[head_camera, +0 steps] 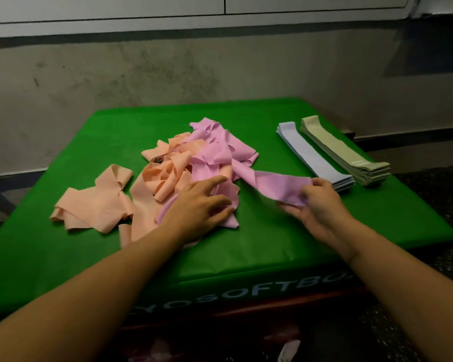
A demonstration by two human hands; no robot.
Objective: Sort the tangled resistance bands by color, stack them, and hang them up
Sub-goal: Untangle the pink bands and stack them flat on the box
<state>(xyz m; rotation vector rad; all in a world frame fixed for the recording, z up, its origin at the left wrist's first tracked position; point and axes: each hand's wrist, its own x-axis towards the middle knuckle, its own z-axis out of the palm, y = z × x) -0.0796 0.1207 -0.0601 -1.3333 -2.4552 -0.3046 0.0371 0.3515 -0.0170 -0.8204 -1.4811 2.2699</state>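
Right hand (pixel 315 205) pinches one pink band (pixel 277 185) pulled out toward the worktop's (pixel 272 244) right edge; left hand (pixel 202 202) lies w/ fingers spread, pressing on the tangled pink bands (pixel 220 150) mid-worktop. Peach bands (pixel 165 173) heaped just left, a few more (pixel 94 202) near the left edge. Blue stack (pixel 314 156) & green stack (pixel 343 150) lie side by side at far right corner.
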